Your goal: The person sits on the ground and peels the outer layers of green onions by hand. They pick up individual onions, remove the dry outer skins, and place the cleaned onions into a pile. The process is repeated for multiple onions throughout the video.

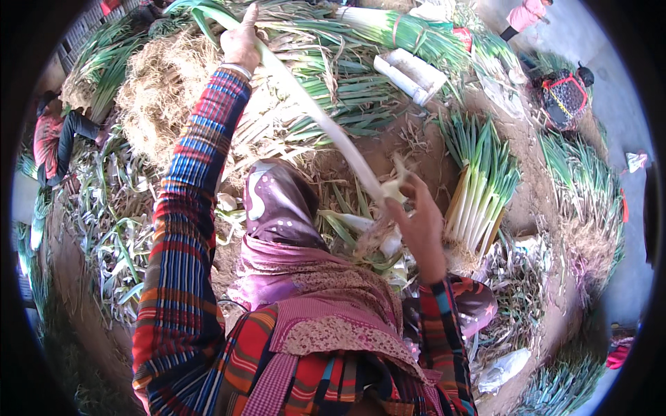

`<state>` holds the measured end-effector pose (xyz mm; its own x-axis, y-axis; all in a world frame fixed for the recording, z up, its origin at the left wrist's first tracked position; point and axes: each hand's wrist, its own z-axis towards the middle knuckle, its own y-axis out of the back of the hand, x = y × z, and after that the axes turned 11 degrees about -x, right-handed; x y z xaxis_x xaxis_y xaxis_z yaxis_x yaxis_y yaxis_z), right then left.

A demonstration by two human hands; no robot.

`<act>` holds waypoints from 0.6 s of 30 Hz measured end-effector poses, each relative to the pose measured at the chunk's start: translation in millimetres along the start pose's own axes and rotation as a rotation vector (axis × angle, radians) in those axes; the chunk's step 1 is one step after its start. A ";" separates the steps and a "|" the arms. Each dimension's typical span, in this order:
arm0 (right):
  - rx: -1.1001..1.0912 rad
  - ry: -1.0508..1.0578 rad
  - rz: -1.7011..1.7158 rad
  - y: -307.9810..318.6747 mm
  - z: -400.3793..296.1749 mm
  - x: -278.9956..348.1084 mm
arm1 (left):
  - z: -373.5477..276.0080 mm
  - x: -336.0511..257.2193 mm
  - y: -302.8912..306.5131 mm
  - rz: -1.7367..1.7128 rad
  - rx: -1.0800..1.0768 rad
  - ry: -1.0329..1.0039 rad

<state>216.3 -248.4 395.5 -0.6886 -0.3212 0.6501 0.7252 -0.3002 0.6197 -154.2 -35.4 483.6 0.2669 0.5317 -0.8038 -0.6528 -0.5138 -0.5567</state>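
Observation:
My left hand (240,46) is raised at the far side and closed around the upper part of a long Welsh onion (333,127). Its green leaves bend over beyond my fist, and its white stalk slants down to the right. At the stalk's lower end my right hand (420,223) pinches a pale, loose piece of outer skin (394,188) between thumb and fingers. Blur hides the exact grip there. Below that hand lie tangled roots (372,239) and peeled scraps. Right of it, trimmed Welsh onions (476,192) stand gathered between brown sticks.
Unpeeled onions (343,99) with dry leaves spread ahead, beside a heap of roots (161,93). A white trough-like container (411,75) lies beyond, near a tied bundle (406,31). Peelings (114,229) cover the left ground. Other people (52,138) are at the left and right edges.

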 end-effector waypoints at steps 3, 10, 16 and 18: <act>-0.167 0.243 0.048 -27.7 14.8 20.7 | -35.8 -47.7 -30.5 -0.131 0.046 -0.057; 0.282 -0.366 0.676 -29.7 19.1 12.9 | -29.3 -59.9 -7.0 -0.351 0.373 0.248; 0.278 0.052 0.046 -29.4 35.0 -8.6 | -25.9 -29.8 6.9 -0.455 0.330 0.157; 0.050 0.182 -0.020 -36.9 42.5 10.7 | -33.0 -24.6 9.5 -0.593 0.250 0.241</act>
<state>182.0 -202.6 398.3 -0.6877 -0.4741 0.5498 0.7068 -0.2644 0.6561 -143.6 -75.6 491.2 0.7611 0.4953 -0.4188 -0.4839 0.0037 -0.8751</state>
